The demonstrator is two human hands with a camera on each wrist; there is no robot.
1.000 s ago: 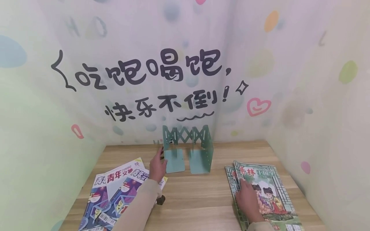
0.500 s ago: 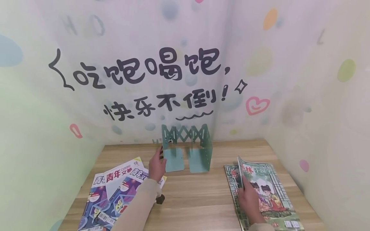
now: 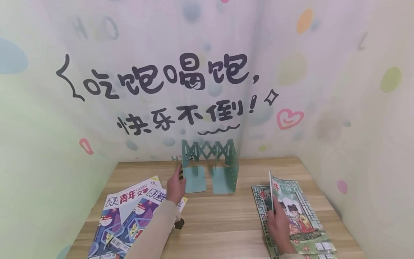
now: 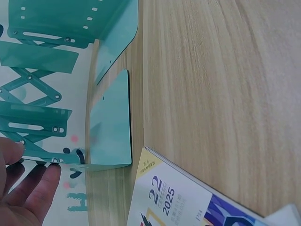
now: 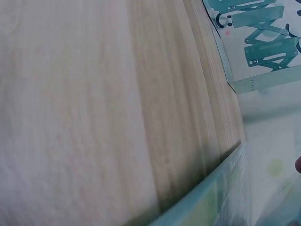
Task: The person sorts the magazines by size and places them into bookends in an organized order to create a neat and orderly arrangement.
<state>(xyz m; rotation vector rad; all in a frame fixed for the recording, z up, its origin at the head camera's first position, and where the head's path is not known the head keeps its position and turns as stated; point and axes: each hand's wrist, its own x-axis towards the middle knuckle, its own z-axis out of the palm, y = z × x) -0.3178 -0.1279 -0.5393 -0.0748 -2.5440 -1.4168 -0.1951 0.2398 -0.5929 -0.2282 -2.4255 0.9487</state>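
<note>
A green metal expandable bookend (image 3: 224,181) stands at the back of the table, its crisscross lattice joining two upright end plates. My left hand (image 3: 176,187) pinches its left end plate; in the left wrist view the thumb (image 4: 12,151) lies on one side of that plate and the fingers (image 4: 44,188) on the other. On the right, my right hand (image 3: 280,227) holds the left edge of a green-covered magazine (image 3: 300,216), which is raised and tilted up. A second green magazine (image 3: 258,203) lies beneath it. The right wrist view shows the lifted magazine (image 5: 207,197) close to the camera.
Several purple-and-white magazines (image 3: 129,201) lie fanned out at the left, partly behind the left sleeve (image 3: 153,232). A printed curtain (image 3: 207,43) hangs right behind the wooden table (image 3: 216,219), with pale side walls left and right.
My right hand has gripped the top green magazine and lifted its left edge, showing more of the magazine underneath. My left hand stays at the bookend, which has not moved.
</note>
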